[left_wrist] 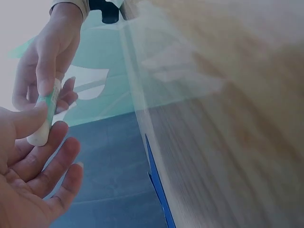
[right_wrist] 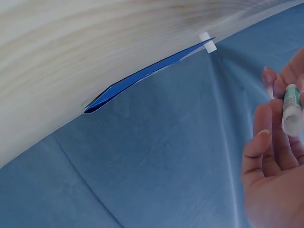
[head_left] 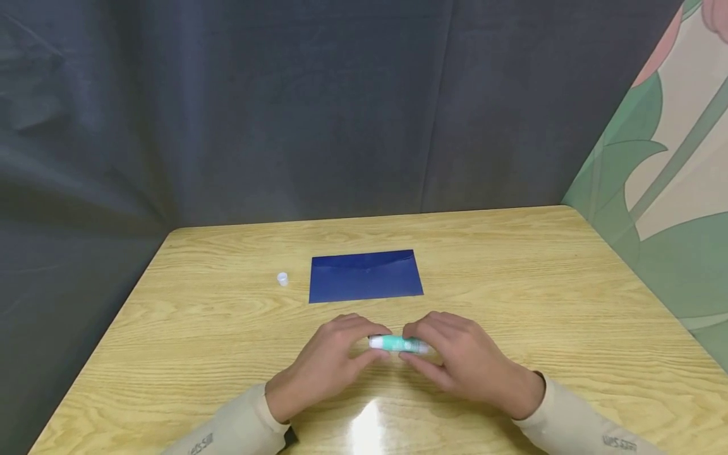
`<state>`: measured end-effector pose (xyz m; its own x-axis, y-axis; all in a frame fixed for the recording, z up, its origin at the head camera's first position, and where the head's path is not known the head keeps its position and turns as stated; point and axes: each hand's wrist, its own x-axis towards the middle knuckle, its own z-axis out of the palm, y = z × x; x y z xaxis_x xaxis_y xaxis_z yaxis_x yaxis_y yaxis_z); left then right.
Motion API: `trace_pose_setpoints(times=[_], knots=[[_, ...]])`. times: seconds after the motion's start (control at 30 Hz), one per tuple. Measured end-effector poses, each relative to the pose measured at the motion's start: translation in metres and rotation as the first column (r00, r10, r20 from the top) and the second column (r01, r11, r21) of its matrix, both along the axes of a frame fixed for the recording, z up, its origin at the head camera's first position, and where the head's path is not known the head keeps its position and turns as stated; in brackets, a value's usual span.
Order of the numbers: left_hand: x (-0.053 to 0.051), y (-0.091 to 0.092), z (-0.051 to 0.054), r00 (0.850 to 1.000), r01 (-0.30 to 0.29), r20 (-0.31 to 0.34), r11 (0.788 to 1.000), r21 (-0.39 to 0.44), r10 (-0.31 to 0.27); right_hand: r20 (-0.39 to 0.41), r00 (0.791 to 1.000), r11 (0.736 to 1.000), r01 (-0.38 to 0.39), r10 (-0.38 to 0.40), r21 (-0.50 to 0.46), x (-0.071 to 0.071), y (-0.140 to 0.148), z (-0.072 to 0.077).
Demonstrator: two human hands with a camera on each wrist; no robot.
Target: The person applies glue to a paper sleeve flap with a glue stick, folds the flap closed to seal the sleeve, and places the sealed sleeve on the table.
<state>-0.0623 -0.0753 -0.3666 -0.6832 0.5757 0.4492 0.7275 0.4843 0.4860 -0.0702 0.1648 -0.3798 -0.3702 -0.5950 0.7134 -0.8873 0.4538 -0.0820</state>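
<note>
A small glue stick with a teal label and white ends is held level above the table, close to the near side. My left hand pinches its left end between thumb and index finger. At the other end, the thumb and fingers of my right hand grip it. In the left wrist view, the white end of the glue stick lies between my left thumb and fingers. A round white end of the glue stick faces the right wrist camera.
Beyond my hands, a dark blue envelope lies flat on the wood-grain table. To its left stands a small white cap. A dark cloth hangs behind the table, and a leaf-patterned panel borders the right side.
</note>
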Motion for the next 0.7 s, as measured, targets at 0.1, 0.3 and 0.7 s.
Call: trace_pose_setpoints(times=[0.1,0.3,0.7], knots=[[0.000,-0.004,0.001,0.999,-0.033,0.009,0.999,0.005,0.033,0.021,0.999,1.000,0.029,-0.029,0.004,-0.001,0.004,0.000],[-0.001,-0.010,0.004,0.997,-0.073,0.030,0.997,0.004,0.073,0.070,0.994,0.996,0.077,-0.079,0.033,-0.003,0.010,0.001],[0.000,-0.010,0.001,0.996,-0.092,0.001,0.995,0.039,0.092,0.172,0.980,0.993,0.085,-0.098,0.081,-0.003,0.014,0.001]])
